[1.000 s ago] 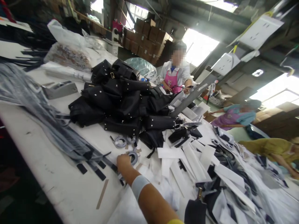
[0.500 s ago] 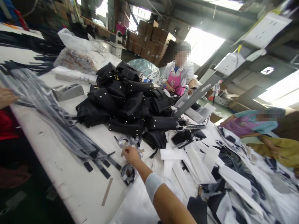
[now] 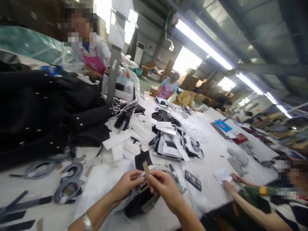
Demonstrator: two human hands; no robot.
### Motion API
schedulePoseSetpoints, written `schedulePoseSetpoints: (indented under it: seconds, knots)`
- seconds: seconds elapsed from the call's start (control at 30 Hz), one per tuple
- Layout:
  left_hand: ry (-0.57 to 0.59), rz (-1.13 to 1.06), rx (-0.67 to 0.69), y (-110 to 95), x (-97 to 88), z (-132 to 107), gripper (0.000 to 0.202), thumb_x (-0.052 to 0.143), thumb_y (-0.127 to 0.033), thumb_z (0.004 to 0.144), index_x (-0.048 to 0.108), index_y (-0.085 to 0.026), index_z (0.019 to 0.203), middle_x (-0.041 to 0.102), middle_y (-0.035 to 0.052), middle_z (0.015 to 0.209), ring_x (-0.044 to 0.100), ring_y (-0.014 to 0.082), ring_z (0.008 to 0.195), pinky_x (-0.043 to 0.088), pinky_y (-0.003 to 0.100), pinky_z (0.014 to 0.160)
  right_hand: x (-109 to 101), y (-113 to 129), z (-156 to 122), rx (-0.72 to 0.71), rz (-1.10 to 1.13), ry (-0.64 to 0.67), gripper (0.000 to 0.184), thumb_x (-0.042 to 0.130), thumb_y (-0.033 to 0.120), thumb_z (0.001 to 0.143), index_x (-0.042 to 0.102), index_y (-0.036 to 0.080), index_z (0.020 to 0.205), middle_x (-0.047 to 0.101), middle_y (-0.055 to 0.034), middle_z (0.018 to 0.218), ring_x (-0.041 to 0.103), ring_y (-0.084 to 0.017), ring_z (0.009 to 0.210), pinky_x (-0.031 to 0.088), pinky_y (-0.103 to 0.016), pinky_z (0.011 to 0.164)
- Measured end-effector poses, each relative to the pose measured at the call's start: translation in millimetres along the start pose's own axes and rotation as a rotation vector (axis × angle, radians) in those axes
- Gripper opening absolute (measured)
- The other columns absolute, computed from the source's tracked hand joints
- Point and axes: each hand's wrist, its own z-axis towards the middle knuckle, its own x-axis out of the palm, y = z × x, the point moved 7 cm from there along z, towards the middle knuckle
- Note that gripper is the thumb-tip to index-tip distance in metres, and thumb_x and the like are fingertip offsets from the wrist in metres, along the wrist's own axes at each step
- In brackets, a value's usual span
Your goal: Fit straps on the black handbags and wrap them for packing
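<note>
A small black bag rests on white wrapping on the table in front of me, its flap standing up at the back. My right hand pinches a short brown strip upright above the bag's opening. Close beside it, my left hand has its fingertips pressed together at the bag's edge, by some whitish material. What those fingers hold is too small to make out. Parts of the bag are covered by both hands.
Black bags are heaped at the left, with coiled straps in front. White padding pieces lie beyond my hands. A phone-like dark object is on the right. A co-worker's hands handle a white sheet nearby.
The view has swung right. One hand was stretched out among the coiled straps with a brown strip; now both hands are together at the black bag, with a brown strip above it.
</note>
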Motion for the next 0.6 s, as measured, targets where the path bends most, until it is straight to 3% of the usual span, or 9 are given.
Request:
schedulePoseSetpoints:
  seconds: [0.03, 0.1, 0.17, 0.23, 0.43, 0.6]
  knots:
    - [0.028, 0.002, -0.017, 0.8, 3.7, 1.1, 0.029, 0.071, -0.035, 0.091, 0.069, -0.015, 0.111, 0.074, 0.0071, 0.11, 0.068, 0.0253, 0.102, 0.052, 0.044, 0.093, -24.2, -24.2, -19.4, 0.041, -0.005, -0.134, 0.044, 0.071, 0.06, 0.08, 0.073, 0.016, 0.085, 0.062, 0.0006, 0.063, 0.052, -0.009, 0.051, 0.04, -0.02, 0.05]
    - [0.045, 0.017, -0.047, 0.3, 3.6, 1.3, 0.033, 0.071, -0.039, 0.089, 0.071, -0.016, 0.112, 0.077, 0.007, 0.106, 0.068, 0.0259, 0.102, 0.049, 0.038, 0.092, -47.5, -70.6, -48.1, 0.097, 0.001, -0.272, 0.051, 0.073, 0.065, 0.074, 0.072, 0.015, 0.081, 0.061, -0.0006, 0.059, 0.053, -0.011, 0.047, 0.037, -0.021, 0.045]
    - [0.044, 0.034, -0.076, -1.2, 1.2, -0.1, 0.036, 0.071, -0.042, 0.089, 0.072, -0.017, 0.115, 0.078, 0.0064, 0.106, 0.067, 0.0263, 0.102, 0.047, 0.035, 0.091, -51.0, -104.0, -60.6, 0.113, 0.013, -0.368, 0.051, 0.073, 0.065, 0.072, 0.073, 0.014, 0.077, 0.06, -0.0017, 0.057, 0.053, -0.013, 0.046, 0.036, -0.022, 0.044]
    - [0.042, 0.058, -0.104, -2.1, 1.5, -1.7, 0.037, 0.071, -0.043, 0.088, 0.072, -0.018, 0.116, 0.078, 0.0061, 0.107, 0.067, 0.0264, 0.103, 0.046, 0.033, 0.091, -43.6, -118.9, -58.8, 0.096, 0.031, -0.429, 0.045, 0.073, 0.059, 0.075, 0.074, 0.014, 0.077, 0.063, -0.0027, 0.058, 0.055, -0.014, 0.05, 0.039, -0.024, 0.048]
    - [0.023, 0.156, -0.171, 0.4, 10.7, -5.6, 0.039, 0.071, -0.045, 0.087, 0.073, -0.02, 0.117, 0.078, 0.0054, 0.108, 0.066, 0.0261, 0.104, 0.047, 0.031, 0.089, -25.9, -103.0, -29.3, -0.011, 0.122, -0.483, 0.027, 0.067, 0.039, 0.083, 0.079, 0.016, 0.091, 0.069, -0.0039, 0.07, 0.059, -0.016, 0.059, 0.045, -0.026, 0.057]
    - [0.011, 0.231, -0.179, 0.6, 17.0, -9.0, 0.041, 0.073, -0.046, 0.084, 0.073, -0.022, 0.118, 0.078, 0.0053, 0.111, 0.066, 0.0273, 0.108, 0.048, 0.031, 0.089, -26.0, -87.6, -18.9, -0.133, 0.134, -0.456, 0.015, 0.067, 0.025, 0.08, 0.08, 0.019, 0.075, 0.066, -0.0011, 0.07, 0.058, -0.016, 0.07, 0.045, -0.026, 0.068]
